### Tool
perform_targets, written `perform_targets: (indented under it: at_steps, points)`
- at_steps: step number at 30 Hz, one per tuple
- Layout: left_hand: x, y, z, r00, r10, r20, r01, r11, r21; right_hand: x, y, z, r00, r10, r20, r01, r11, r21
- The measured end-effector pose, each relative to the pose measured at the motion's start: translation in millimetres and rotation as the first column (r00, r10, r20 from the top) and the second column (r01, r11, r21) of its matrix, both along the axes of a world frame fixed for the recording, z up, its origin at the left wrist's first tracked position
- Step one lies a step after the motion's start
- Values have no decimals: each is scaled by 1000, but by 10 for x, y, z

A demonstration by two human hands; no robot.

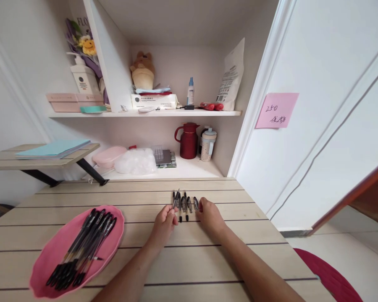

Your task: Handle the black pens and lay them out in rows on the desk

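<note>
My left hand [164,221] is closed on a slim pen barrel [176,198], its tip pointing up and away from me. Beside it on the table lie black pen parts: a narrow uncapped pen [186,207] and dark pen caps [183,204] with clips, set roughly in a row. At the row's right end, my right hand [210,214] has its fingertips pinched at a pen cap [195,204]. Part of that cap is hidden by the fingers. Several capped black pens [82,247] lie in a pink scalloped tray [39,268] to the left.
A wooden table [214,260] with dark lines fills the foreground. On its left stands a raised shelf [6,159] with blue paper [55,148]. Behind are a red jug [189,142], a cup [208,144] and a plastic bag [135,161]. A pink note [277,110] hangs on the right wall.
</note>
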State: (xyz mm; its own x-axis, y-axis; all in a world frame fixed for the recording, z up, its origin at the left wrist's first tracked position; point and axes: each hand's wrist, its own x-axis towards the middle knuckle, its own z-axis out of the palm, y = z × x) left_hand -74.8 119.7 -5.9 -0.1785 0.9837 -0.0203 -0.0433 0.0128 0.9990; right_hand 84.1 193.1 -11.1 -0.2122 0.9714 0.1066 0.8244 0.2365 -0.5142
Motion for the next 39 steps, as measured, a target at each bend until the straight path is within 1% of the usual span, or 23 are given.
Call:
perform_targets:
  at_steps: [3,5,7,8,9,10,12,13,14,15,16,18,23,25,31,39]
  points:
    - [-8,9,-25,1000,-9,0,9,1000,-6,77,26,59,1000,6,1,-6,1000,-23]
    - [-13,14,-46,999,-25,-21,25,1000,-2,135,50,136,999,8,-47,-9,1000,-21]
    - [-17,15,-74,997,-51,-58,51,999,3,175,76,219,984,27,-179,-33,999,-32]
    - [-19,14,-88,994,-67,-81,67,998,5,182,87,255,959,31,-281,-48,997,-56]
    - [-20,13,-101,991,-82,-107,83,996,8,180,95,284,915,23,-403,-67,993,-94]
    - [-20,10,-112,987,-93,-134,96,995,13,169,98,307,846,2,-533,-91,986,-141]
    - [-18,0,-117,976,-108,-188,114,993,24,130,89,338,655,-69,-753,-157,962,-225]
    - [-14,-6,-110,971,-111,-213,120,992,31,107,77,349,557,-106,-824,-192,949,-252]
    - [-10,-14,-97,966,-113,-233,124,992,37,85,62,359,474,-136,-870,-222,938,-267]
    - [-3,-22,-79,962,-113,-248,126,991,39,66,46,369,411,-160,-897,-242,930,-276]
    - [4,-32,-58,960,-113,-258,126,991,37,50,29,379,369,-179,-912,-249,926,-282]
    - [18,-49,-13,956,-114,-272,127,991,32,28,2,396,330,-204,-922,-245,924,-292]
    - [32,-71,31,939,-119,-324,149,987,67,-1,-20,399,336,-202,-920,-258,920,-296]
    - [26,-69,14,930,-123,-346,160,984,79,-9,-20,388,360,-188,-914,-271,916,-296]
    - [7,-51,-48,920,-127,-370,178,978,108,-14,-26,376,471,-128,-873,-305,905,-298]
    - [6,-57,-28,900,-138,-414,197,975,104,1,-24,367,538,-84,-839,-315,903,-292]
